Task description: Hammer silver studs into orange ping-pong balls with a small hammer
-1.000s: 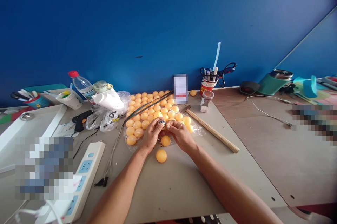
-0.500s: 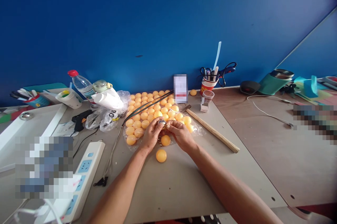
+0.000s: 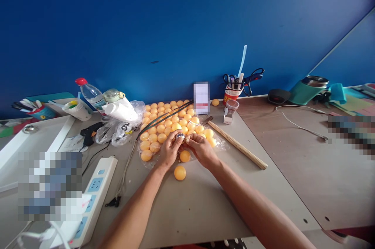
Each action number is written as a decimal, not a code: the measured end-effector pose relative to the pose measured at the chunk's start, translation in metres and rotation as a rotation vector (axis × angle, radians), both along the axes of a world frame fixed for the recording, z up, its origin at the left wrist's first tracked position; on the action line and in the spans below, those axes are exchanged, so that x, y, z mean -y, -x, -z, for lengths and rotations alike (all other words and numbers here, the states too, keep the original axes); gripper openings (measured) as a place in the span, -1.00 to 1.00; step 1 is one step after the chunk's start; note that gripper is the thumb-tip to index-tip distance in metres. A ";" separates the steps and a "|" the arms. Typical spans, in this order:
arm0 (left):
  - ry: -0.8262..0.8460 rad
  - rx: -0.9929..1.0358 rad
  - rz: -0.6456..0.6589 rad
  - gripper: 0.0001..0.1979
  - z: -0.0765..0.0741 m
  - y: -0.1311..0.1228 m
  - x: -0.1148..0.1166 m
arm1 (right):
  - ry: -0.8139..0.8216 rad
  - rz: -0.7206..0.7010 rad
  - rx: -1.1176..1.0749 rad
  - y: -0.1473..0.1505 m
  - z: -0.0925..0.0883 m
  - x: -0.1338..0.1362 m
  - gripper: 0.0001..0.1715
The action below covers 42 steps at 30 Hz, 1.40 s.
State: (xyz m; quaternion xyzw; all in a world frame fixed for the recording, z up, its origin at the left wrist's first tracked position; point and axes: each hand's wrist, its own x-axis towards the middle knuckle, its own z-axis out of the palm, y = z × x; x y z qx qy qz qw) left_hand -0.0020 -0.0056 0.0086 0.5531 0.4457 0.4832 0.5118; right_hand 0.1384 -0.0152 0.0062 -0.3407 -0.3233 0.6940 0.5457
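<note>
Between my two hands is a small shiny round metal object point(image 3: 179, 136). My left hand point(image 3: 170, 149) has its fingers wrapped round it. My right hand point(image 3: 202, 148) is pinched at the object's right side, and what its fingertips hold is too small to name. Behind the hands, many orange balls point(image 3: 160, 128) lie in rows in clear plastic. One orange ball point(image 3: 184, 156) sits just below the fingers, and another point(image 3: 179, 173) rests on the table nearer to me.
A hammer point(image 3: 237, 144) lies right of the balls. Behind it stand a cup of pens and scissors point(image 3: 233, 93) and a small clear tub point(image 3: 232, 106). At left are a power strip point(image 3: 95, 198), a glue gun point(image 3: 90, 134), a bottle point(image 3: 91, 93) and a white tray point(image 3: 63, 130).
Both hands have stayed almost in place round the metal object, with only a slight shift of the fingers. The whole view has moved very slightly.
</note>
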 end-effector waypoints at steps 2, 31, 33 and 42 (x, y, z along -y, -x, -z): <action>-0.007 -0.011 -0.017 -0.70 0.000 -0.001 0.000 | -0.006 -0.002 -0.013 0.001 0.002 0.000 -0.67; 0.127 0.345 0.029 -0.68 0.004 -0.013 0.004 | -0.021 -0.049 -0.161 -0.003 -0.001 -0.005 -0.64; 0.183 0.482 0.063 -0.69 -0.001 -0.014 0.004 | -0.022 -0.049 -0.209 -0.006 -0.001 -0.007 -0.70; 0.308 0.684 0.133 -0.63 -0.010 -0.008 0.001 | -0.071 -0.044 -0.265 -0.013 -0.001 -0.009 -0.85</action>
